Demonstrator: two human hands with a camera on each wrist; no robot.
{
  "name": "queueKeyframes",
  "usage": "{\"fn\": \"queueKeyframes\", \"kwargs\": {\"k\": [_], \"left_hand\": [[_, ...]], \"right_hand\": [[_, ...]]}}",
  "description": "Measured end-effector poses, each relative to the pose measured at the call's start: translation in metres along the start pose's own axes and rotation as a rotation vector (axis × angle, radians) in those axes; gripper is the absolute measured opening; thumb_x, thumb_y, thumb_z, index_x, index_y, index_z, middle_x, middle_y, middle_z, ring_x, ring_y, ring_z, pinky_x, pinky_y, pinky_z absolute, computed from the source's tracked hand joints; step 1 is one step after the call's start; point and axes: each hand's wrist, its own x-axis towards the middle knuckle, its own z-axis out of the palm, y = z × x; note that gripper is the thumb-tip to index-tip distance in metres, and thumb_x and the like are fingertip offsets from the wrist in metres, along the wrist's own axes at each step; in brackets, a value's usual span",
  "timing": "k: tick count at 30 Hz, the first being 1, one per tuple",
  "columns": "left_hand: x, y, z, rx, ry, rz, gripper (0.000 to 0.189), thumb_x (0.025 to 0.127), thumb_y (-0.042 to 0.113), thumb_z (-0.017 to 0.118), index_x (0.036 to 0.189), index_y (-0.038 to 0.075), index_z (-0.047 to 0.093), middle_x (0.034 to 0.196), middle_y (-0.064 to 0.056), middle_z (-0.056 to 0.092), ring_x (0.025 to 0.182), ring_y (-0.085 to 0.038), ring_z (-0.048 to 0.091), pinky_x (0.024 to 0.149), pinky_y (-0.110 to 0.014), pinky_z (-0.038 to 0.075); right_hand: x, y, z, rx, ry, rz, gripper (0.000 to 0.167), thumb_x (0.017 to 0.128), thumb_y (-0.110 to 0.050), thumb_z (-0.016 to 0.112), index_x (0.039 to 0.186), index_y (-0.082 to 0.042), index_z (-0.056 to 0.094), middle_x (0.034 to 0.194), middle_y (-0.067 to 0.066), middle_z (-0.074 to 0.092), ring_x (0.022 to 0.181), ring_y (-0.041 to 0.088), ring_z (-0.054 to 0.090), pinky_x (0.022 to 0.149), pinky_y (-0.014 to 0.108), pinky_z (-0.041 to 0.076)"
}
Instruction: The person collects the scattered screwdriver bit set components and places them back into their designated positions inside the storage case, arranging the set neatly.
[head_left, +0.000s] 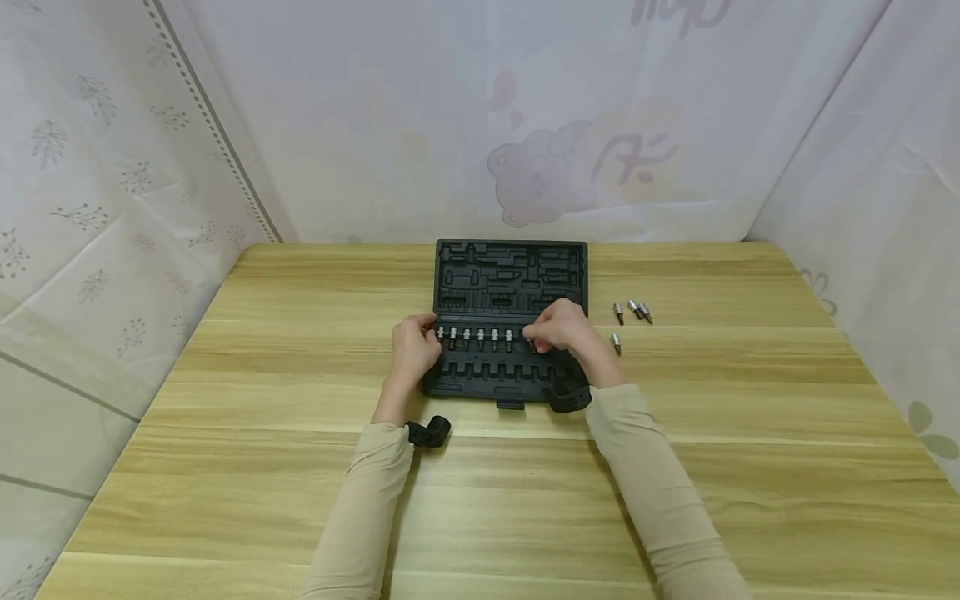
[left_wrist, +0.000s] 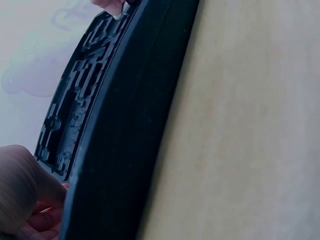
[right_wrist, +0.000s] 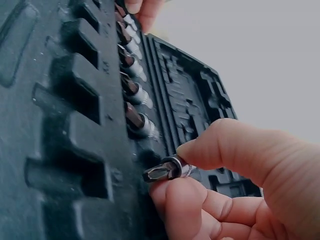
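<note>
A black plastic socket case (head_left: 510, 390) lies unfolded on the table, with a row of several bit sockets (head_left: 481, 335) in its near half. My right hand (head_left: 558, 325) is over the right part of that row. Between thumb and fingers it pinches one bit socket (right_wrist: 172, 169), a silver collar with a cross-shaped tip, close over the slots. My left hand (head_left: 414, 346) grips the case's left edge beside the leftmost bit socket. In the left wrist view its curled fingers (left_wrist: 45, 220) are partly hidden behind the case wall.
Several loose bit sockets (head_left: 636, 309) lie on the wooden table right of the case, with another bit socket (head_left: 617, 343) nearer. The moulded lid (head_left: 511, 275) lies folded back behind the tray. Patterned curtains (head_left: 360, 125) hang around the table.
</note>
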Motion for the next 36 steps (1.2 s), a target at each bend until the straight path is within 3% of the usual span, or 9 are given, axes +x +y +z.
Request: {"fn": "queueKeyframes", "kwargs": {"k": [8,12,17,20,23,27,30,32,36], "left_hand": [[0.0,-0.001,0.0,0.006,0.003,0.004,0.032,0.083,-0.009,0.049,0.111,-0.009,0.065,0.1,-0.024,0.065,0.083,-0.032,0.062,0.072,-0.041,0.05],[0.001,-0.001,0.0,0.006,0.007,0.006,0.032,0.083,-0.01,0.049,0.111,-0.009,0.065,0.098,-0.024,0.065,0.082,-0.033,0.062,0.072,-0.042,0.05],[0.001,-0.001,0.0,0.009,0.003,0.006,0.032,0.083,-0.009,0.049,0.111,-0.009,0.065,0.097,-0.023,0.065,0.082,-0.032,0.062,0.072,-0.042,0.05],[0.001,-0.001,0.001,0.011,0.005,0.007,0.032,0.083,-0.009,0.049,0.11,-0.009,0.065,0.097,-0.024,0.065,0.082,-0.032,0.062,0.072,-0.042,0.05],[0.001,-0.001,0.001,0.011,0.008,0.008,0.032,0.083,-0.01,0.049,0.11,-0.009,0.065,0.097,-0.024,0.065,0.083,-0.033,0.062,0.073,-0.042,0.05],[0.001,-0.001,0.001,0.018,0.007,0.005,0.032,0.083,-0.009,0.049,0.11,-0.008,0.065,0.096,-0.023,0.066,0.083,-0.032,0.062,0.072,-0.042,0.05],[0.001,-0.001,0.001,0.023,0.004,0.004,0.032,0.083,-0.009,0.049,0.111,-0.008,0.065,0.095,-0.023,0.066,0.082,-0.032,0.062,0.072,-0.042,0.05],[0.002,-0.002,0.001,0.024,0.004,0.006,0.032,0.083,-0.009,0.049,0.111,-0.008,0.065,0.094,-0.023,0.066,0.082,-0.032,0.062,0.072,-0.042,0.05],[0.002,-0.002,0.001,0.02,0.005,0.011,0.032,0.083,-0.009,0.05,0.11,-0.009,0.065,0.096,-0.023,0.066,0.083,-0.032,0.062,0.073,-0.042,0.05]], "right_hand": [[0.0,-0.007,0.005,-0.089,0.019,0.008,0.022,0.082,-0.018,0.065,0.067,-0.003,0.071,0.051,0.0,0.061,0.054,0.014,0.064,0.059,0.027,0.046],[-0.001,-0.012,0.003,-0.099,-0.011,0.031,0.027,0.082,-0.017,0.064,0.057,-0.006,0.065,0.051,0.002,0.061,0.055,0.016,0.064,0.065,0.03,0.048],[0.004,-0.017,0.002,-0.082,-0.065,0.114,0.036,0.083,-0.016,0.065,0.051,-0.012,0.05,0.049,0.003,0.059,0.046,0.013,0.057,0.048,0.026,0.036],[0.007,-0.019,0.002,-0.059,-0.097,0.164,0.036,0.084,-0.015,0.067,0.053,-0.012,0.049,0.049,0.003,0.059,0.041,0.009,0.05,0.042,0.025,0.028],[0.009,-0.019,0.002,-0.027,-0.109,0.194,0.029,0.084,-0.013,0.068,0.059,-0.01,0.054,0.051,0.003,0.06,0.039,0.008,0.048,0.04,0.024,0.026],[0.008,-0.017,0.003,-0.012,-0.094,0.18,0.033,0.084,-0.012,0.066,0.055,-0.011,0.048,0.05,0.003,0.059,0.041,0.009,0.053,0.041,0.024,0.028],[0.005,-0.016,0.004,-0.036,-0.064,0.141,0.039,0.083,-0.013,0.064,0.051,-0.013,0.042,0.048,0.003,0.058,0.045,0.012,0.058,0.044,0.025,0.031],[0.003,-0.016,0.004,-0.068,-0.042,0.107,0.037,0.083,-0.015,0.065,0.051,-0.012,0.047,0.048,0.003,0.059,0.049,0.014,0.061,0.049,0.026,0.039],[0.0,-0.016,0.003,-0.124,-0.036,0.043,0.033,0.083,-0.017,0.067,0.052,-0.009,0.056,0.049,0.002,0.06,0.051,0.014,0.064,0.073,0.036,0.052]]}}
